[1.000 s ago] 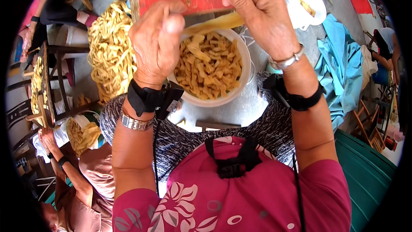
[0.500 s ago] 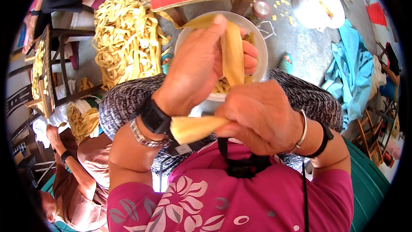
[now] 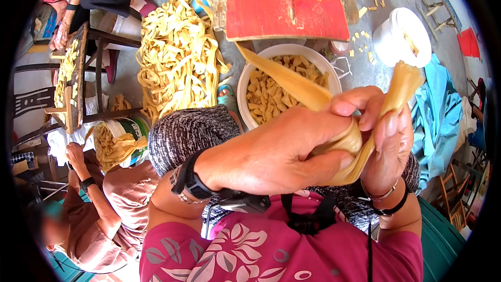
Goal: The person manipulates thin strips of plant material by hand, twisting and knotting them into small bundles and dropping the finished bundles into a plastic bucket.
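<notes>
A long, flat, yellow-tan strip point(image 3: 289, 79) is folded between my two hands, which are close together at chest height. My left hand point(image 3: 276, 149) is closed round the bent part, its thumb pressed along the fold. Fingers of my right hand point(image 3: 391, 141) pinch the same strip, and one flared end sticks up past them to the upper right. The other end tapers away toward the red board point(image 3: 266, 13). Below and beyond the hands stands a round white basin point(image 3: 244, 89) holding many short tan pieces.
A heap of long tan strips point(image 3: 180, 57) lies left of the basin. At the right stand a white bucket point(image 3: 391, 36) and a bunched blue cloth point(image 3: 433, 109). On the left, a seated person point(image 3: 99, 209) sits by a bucket of strips point(image 3: 112, 149); another person's hand point(image 3: 60, 36) is above a wooden rack.
Both hands have shifted right, and the strip is now folded into a bundle between them. The view has moved, so the basin and its pieces show more fully.
</notes>
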A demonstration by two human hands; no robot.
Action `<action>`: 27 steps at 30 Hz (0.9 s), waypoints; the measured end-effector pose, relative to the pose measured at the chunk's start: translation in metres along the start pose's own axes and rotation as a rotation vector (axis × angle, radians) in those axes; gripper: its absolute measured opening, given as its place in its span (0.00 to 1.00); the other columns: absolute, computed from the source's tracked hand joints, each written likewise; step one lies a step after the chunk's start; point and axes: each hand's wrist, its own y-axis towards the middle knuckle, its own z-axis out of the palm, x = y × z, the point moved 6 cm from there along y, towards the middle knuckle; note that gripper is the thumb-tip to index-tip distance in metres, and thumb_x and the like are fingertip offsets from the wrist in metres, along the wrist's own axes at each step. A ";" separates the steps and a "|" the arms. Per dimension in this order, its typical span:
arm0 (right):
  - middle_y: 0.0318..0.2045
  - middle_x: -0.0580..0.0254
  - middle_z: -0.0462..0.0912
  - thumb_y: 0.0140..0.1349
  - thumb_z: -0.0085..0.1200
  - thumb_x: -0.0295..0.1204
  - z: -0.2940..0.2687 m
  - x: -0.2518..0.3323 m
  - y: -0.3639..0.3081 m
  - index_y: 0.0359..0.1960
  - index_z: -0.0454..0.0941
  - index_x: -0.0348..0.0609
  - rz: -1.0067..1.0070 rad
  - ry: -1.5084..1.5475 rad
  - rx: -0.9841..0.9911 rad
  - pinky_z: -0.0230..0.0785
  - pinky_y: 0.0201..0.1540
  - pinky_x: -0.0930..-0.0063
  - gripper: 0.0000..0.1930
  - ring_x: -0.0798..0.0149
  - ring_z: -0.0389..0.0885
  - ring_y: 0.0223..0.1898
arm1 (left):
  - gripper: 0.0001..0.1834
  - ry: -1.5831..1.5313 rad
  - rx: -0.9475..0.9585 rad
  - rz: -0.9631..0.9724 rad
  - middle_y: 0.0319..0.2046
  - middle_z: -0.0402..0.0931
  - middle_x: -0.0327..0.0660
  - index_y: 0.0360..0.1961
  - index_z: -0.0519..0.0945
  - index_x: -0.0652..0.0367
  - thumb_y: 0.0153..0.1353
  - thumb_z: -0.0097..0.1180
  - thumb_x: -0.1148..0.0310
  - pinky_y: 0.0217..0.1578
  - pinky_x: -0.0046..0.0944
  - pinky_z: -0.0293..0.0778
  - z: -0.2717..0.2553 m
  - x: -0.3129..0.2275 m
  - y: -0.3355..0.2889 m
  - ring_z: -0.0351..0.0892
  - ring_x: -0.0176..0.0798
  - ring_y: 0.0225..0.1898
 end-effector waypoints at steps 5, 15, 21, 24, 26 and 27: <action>0.27 0.66 0.69 0.67 0.38 0.31 -0.002 -0.005 0.003 0.30 0.70 0.38 0.068 -0.179 -0.045 0.58 0.30 0.82 0.12 0.77 0.65 0.28 | 0.08 0.575 -0.477 0.428 0.25 0.74 0.41 0.33 0.77 0.61 0.49 0.58 0.79 0.24 0.37 0.72 -0.015 -0.028 -0.013 0.76 0.42 0.24; 0.24 0.63 0.73 0.66 0.41 0.36 0.007 -0.010 0.014 0.31 0.72 0.33 0.285 -0.227 0.369 0.63 0.31 0.79 0.16 0.74 0.68 0.27 | 0.14 0.888 -0.545 0.632 0.35 0.75 0.48 0.34 0.76 0.67 0.42 0.60 0.82 0.22 0.33 0.74 -0.009 -0.033 -0.021 0.77 0.41 0.26; 0.27 0.59 0.74 0.63 0.50 0.40 0.001 -0.008 0.011 0.36 0.72 0.35 0.029 -0.313 0.344 0.65 0.30 0.77 0.16 0.69 0.73 0.27 | 0.09 0.205 -0.463 0.371 0.32 0.74 0.41 0.34 0.72 0.63 0.52 0.57 0.80 0.33 0.31 0.73 -0.022 -0.012 -0.015 0.78 0.33 0.34; 0.28 0.59 0.74 0.61 0.52 0.41 0.003 -0.001 0.007 0.37 0.72 0.36 -0.068 -0.257 0.295 0.65 0.30 0.77 0.17 0.68 0.73 0.26 | 0.14 -0.499 -0.272 0.254 0.40 0.75 0.41 0.45 0.69 0.63 0.58 0.55 0.76 0.44 0.31 0.70 -0.019 -0.005 -0.012 0.75 0.31 0.43; 0.29 0.59 0.74 0.60 0.53 0.41 -0.001 0.000 0.005 0.37 0.73 0.36 -0.143 -0.262 0.293 0.65 0.30 0.77 0.17 0.68 0.73 0.26 | 0.22 -0.700 -0.224 0.193 0.44 0.75 0.48 0.52 0.67 0.65 0.58 0.56 0.70 0.47 0.35 0.69 -0.017 -0.003 -0.011 0.76 0.37 0.46; 0.29 0.59 0.73 0.62 0.51 0.44 -0.001 0.007 0.008 0.36 0.72 0.35 -0.115 -0.331 0.322 0.65 0.31 0.77 0.20 0.67 0.73 0.26 | 0.24 -0.733 -0.183 0.194 0.47 0.74 0.50 0.55 0.65 0.66 0.59 0.55 0.69 0.49 0.36 0.68 -0.015 -0.004 -0.011 0.74 0.39 0.49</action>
